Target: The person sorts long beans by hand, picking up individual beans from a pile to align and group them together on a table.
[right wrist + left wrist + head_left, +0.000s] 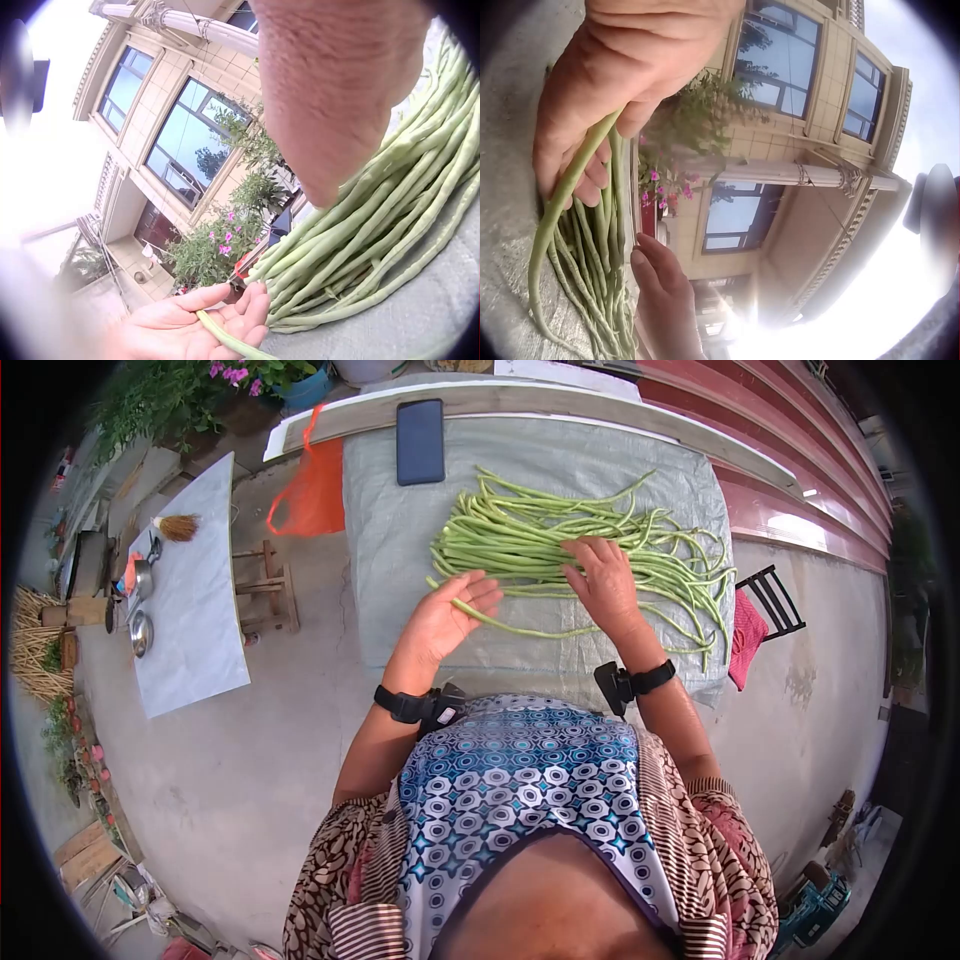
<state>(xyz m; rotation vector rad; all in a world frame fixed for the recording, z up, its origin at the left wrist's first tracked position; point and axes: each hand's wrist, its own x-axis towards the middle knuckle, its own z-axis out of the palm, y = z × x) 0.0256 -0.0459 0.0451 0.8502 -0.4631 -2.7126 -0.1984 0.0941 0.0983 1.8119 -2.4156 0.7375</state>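
A long green bean (520, 630) lies apart from the rest, in front of a pile of long beans (520, 540) on a grey woven sheet (385, 560). My left hand (452, 615) holds one end of it under the thumb, palm turned up, as the right wrist view shows with the left hand (202, 326) at the bottom. Over the middle of the pile is my right hand (605, 582), its fingertips at the upper beans and the thumb apart from the index finger. Seen in the left wrist view, the single bean (570, 176) crosses the left palm and hangs down in a curve.
A phone (420, 442) lies at the sheet's far left, near a long pale board (520, 400). An orange plastic bag (312, 490) hangs at the left corner. Further left stands a white table (190, 610) with metal bowls and a brush. A black-framed stool (775, 605) is at right.
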